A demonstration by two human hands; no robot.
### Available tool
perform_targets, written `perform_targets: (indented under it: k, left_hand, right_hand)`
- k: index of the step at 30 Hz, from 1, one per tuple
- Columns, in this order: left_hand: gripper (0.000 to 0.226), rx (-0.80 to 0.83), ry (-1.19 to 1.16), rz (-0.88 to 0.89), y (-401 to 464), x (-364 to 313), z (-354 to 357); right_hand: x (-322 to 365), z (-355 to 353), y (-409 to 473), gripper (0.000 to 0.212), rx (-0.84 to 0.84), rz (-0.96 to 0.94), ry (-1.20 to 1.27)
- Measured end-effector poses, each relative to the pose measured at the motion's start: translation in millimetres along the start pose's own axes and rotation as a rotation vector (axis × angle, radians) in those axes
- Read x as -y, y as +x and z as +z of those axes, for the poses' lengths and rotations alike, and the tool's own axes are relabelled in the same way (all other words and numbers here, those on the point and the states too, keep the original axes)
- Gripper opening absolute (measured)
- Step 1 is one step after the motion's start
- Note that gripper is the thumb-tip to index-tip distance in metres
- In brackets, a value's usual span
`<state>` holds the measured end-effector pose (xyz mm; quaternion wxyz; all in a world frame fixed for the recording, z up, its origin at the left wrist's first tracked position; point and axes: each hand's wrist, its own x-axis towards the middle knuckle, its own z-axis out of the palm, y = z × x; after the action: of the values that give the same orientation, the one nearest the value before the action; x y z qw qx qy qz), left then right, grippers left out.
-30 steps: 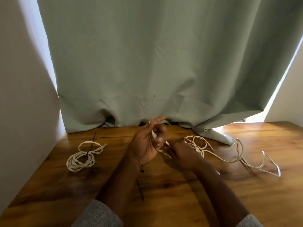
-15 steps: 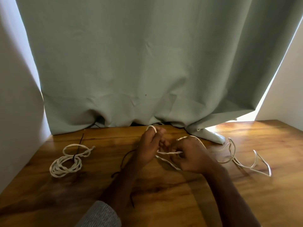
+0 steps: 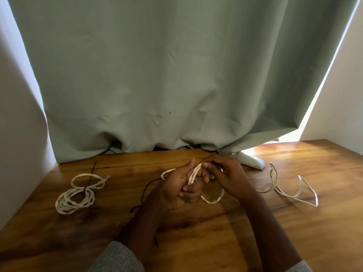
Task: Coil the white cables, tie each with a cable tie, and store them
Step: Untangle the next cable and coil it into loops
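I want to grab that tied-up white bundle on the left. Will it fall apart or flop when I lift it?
The tied cable coil would probably hold together, since a black cable tie cinches its loops. It likely sags a little: the loops lie soft and uneven on the wooden table. It looks light, being only thin cable.

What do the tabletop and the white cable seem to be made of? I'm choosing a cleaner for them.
The tabletop looks like varnished wood: warm brown grain, dark streaks and a glossy sheen where light falls. The white cable, wound round the left hand and fed by the right hand, looks matte and flexible, probably plastic-sheathed, though a woven cover can't be ruled out.
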<state>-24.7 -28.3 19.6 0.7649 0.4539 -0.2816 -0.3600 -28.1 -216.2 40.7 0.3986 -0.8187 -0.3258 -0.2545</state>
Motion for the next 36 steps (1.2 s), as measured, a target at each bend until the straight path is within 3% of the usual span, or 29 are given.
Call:
perform_targets:
  k: [4, 6, 8, 11, 13, 18, 23, 25, 30, 36]
  left_hand:
    - [0.056, 0.180, -0.178, 0.057, -2, -4, 3]
    - [0.056, 0.288, -0.268, 0.116, -2, -8, 6]
    - [0.058, 0.349, -0.337, 0.187, -2, -13, 7]
    - [0.058, 0.344, -0.348, 0.257, -5, -15, 1]
    - [0.056, 0.227, -0.318, 0.294, -5, -13, 0]
    - [0.046, -0.096, -0.380, 0.343, 2, 1, 1]
    - [0.039, -0.044, -0.410, 0.367, 2, -3, -3]
    - [0.042, -0.028, -0.435, 0.402, 2, -9, 0]
    - [0.051, -0.237, -0.420, 0.540, 12, -26, 8]
    - [0.053, -0.384, -0.437, 0.647, 19, -33, -9]
  right_hand:
    - [-1, 1, -3, 0.026, 0.001, 0.116, 0.116]
    - [6, 1, -3, 0.039, 0.069, 0.225, 0.293]
    - [14, 6, -2, 0.037, 0.174, 0.353, 0.471]
    - [17, 15, -3, 0.035, 0.279, 0.390, 0.678]
    - [13, 18, -3, 0.029, 0.274, 0.405, 0.708]
    - [3, 17, -1, 0.035, 0.133, 0.471, 0.493]
    - [-3, 17, -2, 0.025, 0.033, 0.235, 0.011]
    - [-3, 20, -3, 0.018, 0.101, 0.188, -0.134]
    - [-5, 25, -6, 0.017, 0.351, 0.254, -0.337]
    - [-17, 11, -9, 0.020, 0.446, 0.284, -0.460]
